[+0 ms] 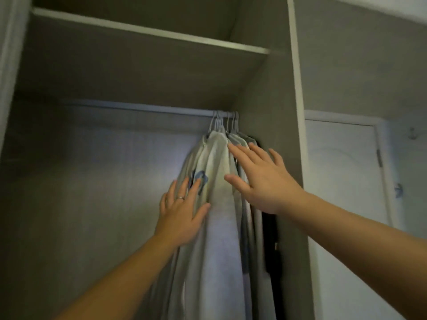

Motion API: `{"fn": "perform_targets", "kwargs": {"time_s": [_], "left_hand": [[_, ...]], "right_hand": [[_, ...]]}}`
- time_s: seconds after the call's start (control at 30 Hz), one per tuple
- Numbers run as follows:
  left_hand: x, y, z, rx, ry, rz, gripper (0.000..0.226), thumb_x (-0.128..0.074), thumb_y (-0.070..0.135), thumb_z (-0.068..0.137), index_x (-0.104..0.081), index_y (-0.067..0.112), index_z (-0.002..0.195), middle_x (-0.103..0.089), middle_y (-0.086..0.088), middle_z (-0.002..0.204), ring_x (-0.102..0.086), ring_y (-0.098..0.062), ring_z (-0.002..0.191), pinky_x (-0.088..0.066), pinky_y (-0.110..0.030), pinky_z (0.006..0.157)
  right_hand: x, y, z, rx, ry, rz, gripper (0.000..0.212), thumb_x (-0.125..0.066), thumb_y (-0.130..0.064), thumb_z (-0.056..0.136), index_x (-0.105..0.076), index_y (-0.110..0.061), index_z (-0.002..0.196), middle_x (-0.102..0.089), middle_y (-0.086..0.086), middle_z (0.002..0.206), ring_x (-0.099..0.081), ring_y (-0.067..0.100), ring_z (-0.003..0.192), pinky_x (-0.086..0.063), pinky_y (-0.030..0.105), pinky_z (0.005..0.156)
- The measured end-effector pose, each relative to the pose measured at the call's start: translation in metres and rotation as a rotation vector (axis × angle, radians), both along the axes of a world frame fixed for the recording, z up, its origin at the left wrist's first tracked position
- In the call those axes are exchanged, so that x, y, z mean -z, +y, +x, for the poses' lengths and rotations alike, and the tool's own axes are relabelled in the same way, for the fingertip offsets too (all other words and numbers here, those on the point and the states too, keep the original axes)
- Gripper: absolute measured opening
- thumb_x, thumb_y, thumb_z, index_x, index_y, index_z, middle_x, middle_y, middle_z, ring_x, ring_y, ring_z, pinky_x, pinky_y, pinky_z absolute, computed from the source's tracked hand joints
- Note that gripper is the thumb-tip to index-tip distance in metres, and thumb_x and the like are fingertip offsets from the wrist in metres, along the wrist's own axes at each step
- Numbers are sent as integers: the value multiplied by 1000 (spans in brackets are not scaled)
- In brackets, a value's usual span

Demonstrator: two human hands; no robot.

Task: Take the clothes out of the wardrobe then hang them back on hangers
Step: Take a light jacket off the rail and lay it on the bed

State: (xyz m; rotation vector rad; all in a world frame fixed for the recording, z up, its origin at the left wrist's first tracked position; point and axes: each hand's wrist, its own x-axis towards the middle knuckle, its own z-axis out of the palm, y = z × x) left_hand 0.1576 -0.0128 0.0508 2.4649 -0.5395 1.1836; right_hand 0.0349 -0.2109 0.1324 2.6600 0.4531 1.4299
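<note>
Both hands spread: our left hand [182,212] presses the pale grey hanging clothes [219,204], our right hand [261,179] touches them, bunched at the metal rail's [138,107] right end.

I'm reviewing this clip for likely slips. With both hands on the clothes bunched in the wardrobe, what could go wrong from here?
The hangers are packed tight at the right end of the rail, so lifting one could drag neighbouring hooks off too. The left hand and right hand lie flat on the pale clothes, gripping nothing; tugging cloth instead of a hanger might slip it off. The dark garment against the side wall is easily missed.
</note>
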Motion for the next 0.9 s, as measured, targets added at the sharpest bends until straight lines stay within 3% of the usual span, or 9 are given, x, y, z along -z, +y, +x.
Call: {"fn": "perform_targets", "kwargs": {"time_s": [0.2, 0.33, 0.4, 0.53, 0.67, 0.77, 0.9], "left_hand": [[-52, -6, 47, -17, 242, -121, 71, -23, 70, 95, 1, 40, 156, 6, 9, 166, 11, -20, 152, -1, -42, 121], [-78, -10, 69, 56, 313, -160, 74, -25, 71, 95, -1, 36, 157, 4, 8, 166, 7, -21, 152, -4, -42, 121], [-88, -11, 79, 87, 312, -153, 75, -26, 70, 95, -1, 35, 157, 1, 7, 166, 4, -21, 152, -6, -42, 122], [-103, -10, 105, 207, 330, -201, 80, -29, 75, 91, -4, 36, 157, -6, 6, 166, -2, -22, 152, -10, -47, 122], [-112, -7, 123, 257, 307, -185, 81, -32, 74, 91, -8, 35, 157, -12, 4, 165, -7, -23, 151, -14, -47, 122], [-115, -5, 133, 311, 323, -184, 79, -31, 74, 91, -9, 35, 157, -11, 5, 165, -5, -21, 152, -12, -46, 122], [-118, -1, 142, 394, 314, -194, 76, -32, 69, 95, -12, 31, 158, -12, 4, 165, -7, -20, 152, -11, -42, 123]], "right_hand": [[-83, 18, 73, 37, -12, -60, 67, -30, -59, 98, -18, -23, 153, -36, 4, 154, -28, 27, 143, -27, 46, 111], [-115, 32, 111, 133, 39, -46, 51, -38, -50, 98, -39, -14, 135, -52, 14, 135, -48, 36, 122, -38, 45, 94], [-124, 37, 124, 175, 26, -44, 48, -41, -47, 98, -40, -11, 129, -55, 18, 131, -51, 38, 118, -39, 44, 90], [-132, 51, 144, 246, 117, 55, 53, -44, -42, 98, -40, -8, 137, -51, 19, 136, -52, 40, 120, -43, 44, 94], [-139, 66, 158, 298, 95, 85, 36, -48, -28, 96, -54, -9, 125, -55, 15, 128, -58, 37, 111, -50, 42, 91], [-146, 74, 163, 290, 93, 181, 34, -49, -20, 96, -52, -4, 125, -54, 18, 130, -57, 37, 114, -48, 38, 87], [-160, 86, 170, 318, 158, 298, 35, -44, -12, 99, -51, 3, 129, -54, 20, 134, -54, 34, 123, -45, 36, 97]]}}
